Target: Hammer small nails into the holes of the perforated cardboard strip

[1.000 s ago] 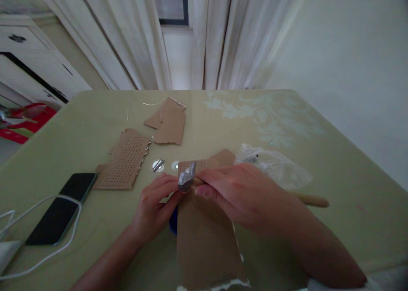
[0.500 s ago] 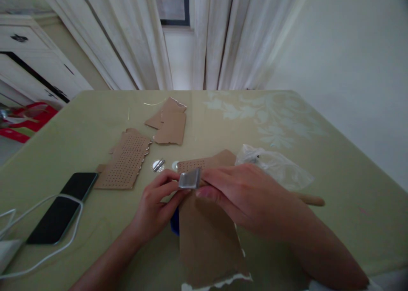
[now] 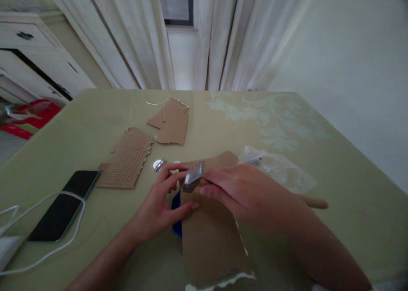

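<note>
My right hand [image 3: 251,193] is wrapped round the wooden handle of a hammer [image 3: 193,179], whose metal head is tilted just above the cardboard. The handle's end sticks out to the right beyond my wrist. My left hand [image 3: 157,210] is open at the left side of the cardboard piece [image 3: 212,240], thumb apart from the fingers and resting on or just over it. Its fingertips are close to the hammer head and partly hidden behind it. Small holes run in rows at the cardboard's far end. Under its left edge shows a blue object [image 3: 176,214], mostly covered.
A punched cardboard piece [image 3: 127,161] and cardboard scraps [image 3: 174,127] lie further back left. Near my left fingers are small metal pins [image 3: 160,165] on a white disc. A clear plastic bag [image 3: 280,167] is right, a phone [image 3: 65,206] with a white cable [image 3: 83,210] left.
My left thumb has moved away from the fingers and down onto or over the cardboard. The hammer head has tilted, its left side lower. The whole view has shifted slightly.
</note>
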Demonstrator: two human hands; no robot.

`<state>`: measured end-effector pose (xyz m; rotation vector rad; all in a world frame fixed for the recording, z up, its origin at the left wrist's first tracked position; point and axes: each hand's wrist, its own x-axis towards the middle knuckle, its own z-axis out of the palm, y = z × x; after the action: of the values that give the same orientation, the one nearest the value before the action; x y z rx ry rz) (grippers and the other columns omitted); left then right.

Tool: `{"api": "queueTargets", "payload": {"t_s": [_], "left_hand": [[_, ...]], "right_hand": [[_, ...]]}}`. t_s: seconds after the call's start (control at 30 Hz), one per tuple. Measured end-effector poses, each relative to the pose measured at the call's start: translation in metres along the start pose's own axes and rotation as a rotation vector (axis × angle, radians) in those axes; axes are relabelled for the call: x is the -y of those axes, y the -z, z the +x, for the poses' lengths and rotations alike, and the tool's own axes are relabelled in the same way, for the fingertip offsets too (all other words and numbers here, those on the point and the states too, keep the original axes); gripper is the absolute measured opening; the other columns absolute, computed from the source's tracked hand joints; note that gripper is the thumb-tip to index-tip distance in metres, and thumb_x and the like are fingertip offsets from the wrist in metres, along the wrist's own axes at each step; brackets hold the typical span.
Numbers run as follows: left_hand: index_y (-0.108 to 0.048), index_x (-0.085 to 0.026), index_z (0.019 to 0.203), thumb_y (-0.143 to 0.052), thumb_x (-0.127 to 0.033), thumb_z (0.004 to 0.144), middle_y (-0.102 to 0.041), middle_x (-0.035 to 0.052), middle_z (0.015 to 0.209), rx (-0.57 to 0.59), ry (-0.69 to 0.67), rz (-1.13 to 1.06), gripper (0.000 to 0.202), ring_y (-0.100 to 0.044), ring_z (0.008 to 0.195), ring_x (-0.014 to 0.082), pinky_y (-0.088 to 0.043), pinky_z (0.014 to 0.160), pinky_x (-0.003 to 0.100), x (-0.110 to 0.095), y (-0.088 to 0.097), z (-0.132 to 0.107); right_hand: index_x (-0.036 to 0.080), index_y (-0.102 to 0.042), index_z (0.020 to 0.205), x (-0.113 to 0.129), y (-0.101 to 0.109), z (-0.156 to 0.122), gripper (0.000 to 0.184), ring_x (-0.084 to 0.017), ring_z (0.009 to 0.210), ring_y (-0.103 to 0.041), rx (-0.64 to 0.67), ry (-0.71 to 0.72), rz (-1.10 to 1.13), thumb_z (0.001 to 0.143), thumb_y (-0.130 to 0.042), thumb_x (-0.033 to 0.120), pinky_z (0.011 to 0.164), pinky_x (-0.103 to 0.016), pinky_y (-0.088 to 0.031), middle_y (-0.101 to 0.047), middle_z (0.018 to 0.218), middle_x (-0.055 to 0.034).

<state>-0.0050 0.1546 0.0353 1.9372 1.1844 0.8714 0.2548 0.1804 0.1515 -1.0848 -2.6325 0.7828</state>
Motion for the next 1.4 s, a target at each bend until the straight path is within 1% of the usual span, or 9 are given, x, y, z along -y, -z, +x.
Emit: {"api": "queueTargets", "payload": {"t_s": [0.1, 0.27, 0.63, 0.77, 0.9, 1.0, 1.17, 1.3, 1.4], "left_hand": [[-0.067, -0.04, 0.148, -0.089, -0.038, 0.092, -0.055, 0.0077, 0.152, -0.013, 0.005, -0.019, 0.061, -0.062, 0.135, 0.0311, -0.063, 0.098, 0.039, 0.0, -0.001, 0.0], [-0.071, -0.036, 0.141, -0.09, -0.04, 0.091, -0.057, 0.0083, 0.149, -0.001, 0.019, -0.023, 0.054, -0.063, 0.129, 0.0307, -0.062, 0.097, 0.04, -0.002, -0.001, 0.0], [-0.073, -0.034, 0.142, -0.092, -0.038, 0.088, -0.061, 0.0115, 0.147, -0.023, 0.005, -0.04, 0.057, -0.064, 0.13, 0.032, -0.062, 0.088, 0.036, -0.004, -0.002, 0.002], [-0.073, -0.034, 0.145, -0.095, -0.045, 0.085, -0.064, 0.0116, 0.146, -0.053, -0.011, -0.064, 0.065, -0.068, 0.105, 0.0239, -0.06, 0.079, 0.032, 0.0, 0.006, 0.004], [-0.084, -0.027, 0.114, -0.081, -0.044, 0.099, -0.076, 0.0057, 0.107, -0.179, 0.0, -0.018, 0.023, -0.059, 0.075, 0.0153, -0.052, 0.07, 0.028, 0.018, 0.035, 0.008], [-0.084, -0.027, 0.089, -0.08, -0.047, 0.097, -0.077, 0.0023, 0.085, -0.04, 0.06, 0.124, 0.022, -0.064, 0.072, 0.0177, -0.048, 0.064, 0.026, 0.036, 0.058, 0.009], [-0.085, -0.029, 0.086, -0.074, -0.041, 0.098, -0.079, 0.0048, 0.089, 0.199, 0.054, 0.316, 0.02, -0.072, 0.079, 0.0228, -0.054, 0.071, 0.03, 0.056, 0.066, 0.005], [-0.082, -0.027, 0.088, -0.063, -0.031, 0.102, -0.078, 0.0071, 0.092, 0.239, 0.002, 0.369, 0.024, -0.073, 0.087, 0.0259, -0.055, 0.077, 0.034, 0.061, 0.06, 0.004], [-0.078, -0.025, 0.091, -0.062, -0.03, 0.102, -0.078, 0.0068, 0.093, 0.125, 0.012, 0.388, 0.02, -0.072, 0.088, 0.0268, -0.054, 0.082, 0.037, 0.056, 0.054, 0.006]], "right_hand": [[0.02, -0.081, 0.113, -0.004, -0.007, 0.006, 0.03, -0.027, 0.094, -0.081, 0.095, 0.004, -0.072, 0.118, -0.054, 0.032, 0.085, -0.038, -0.053, -0.087, 0.112, -0.0095], [0.022, -0.078, 0.134, -0.003, -0.003, 0.007, 0.029, -0.026, 0.11, -0.079, -0.007, -0.008, 0.045, 0.119, -0.055, 0.032, 0.097, -0.037, -0.053, -0.085, 0.128, -0.0082], [0.02, -0.08, 0.126, -0.004, -0.007, 0.009, 0.03, -0.029, 0.107, -0.08, 0.081, -0.032, -0.034, 0.119, -0.054, 0.033, 0.095, -0.041, -0.055, -0.086, 0.125, -0.0106], [0.02, -0.081, 0.119, -0.002, 0.0, 0.007, 0.028, -0.027, 0.101, -0.081, 0.099, -0.045, -0.057, 0.119, -0.055, 0.031, 0.091, -0.039, -0.054, -0.087, 0.118, -0.0099], [0.019, -0.081, 0.114, -0.003, 0.008, 0.005, 0.031, -0.026, 0.1, -0.08, 0.07, -0.063, -0.079, 0.12, -0.053, 0.032, 0.09, -0.038, -0.051, -0.087, 0.114, -0.0088], [0.017, -0.082, 0.103, -0.005, 0.007, 0.006, 0.036, -0.026, 0.087, -0.079, 0.133, -0.08, -0.157, 0.12, -0.053, 0.032, 0.081, -0.037, -0.049, -0.087, 0.099, -0.0088], [0.017, -0.082, 0.104, -0.007, 0.001, 0.009, 0.036, -0.025, 0.088, -0.078, 0.129, -0.072, -0.168, 0.12, -0.054, 0.032, 0.081, -0.036, -0.049, -0.087, 0.102, -0.0087], [0.017, -0.081, 0.103, -0.006, 0.001, 0.007, 0.036, -0.025, 0.086, -0.078, 0.131, -0.081, -0.167, 0.12, -0.053, 0.032, 0.079, -0.036, -0.048, -0.087, 0.1, -0.0085], [0.018, -0.081, 0.106, -0.005, 0.004, 0.003, 0.037, -0.025, 0.086, -0.079, 0.14, -0.097, -0.175, 0.121, -0.05, 0.034, 0.078, -0.036, -0.048, -0.086, 0.096, -0.0084]]}}
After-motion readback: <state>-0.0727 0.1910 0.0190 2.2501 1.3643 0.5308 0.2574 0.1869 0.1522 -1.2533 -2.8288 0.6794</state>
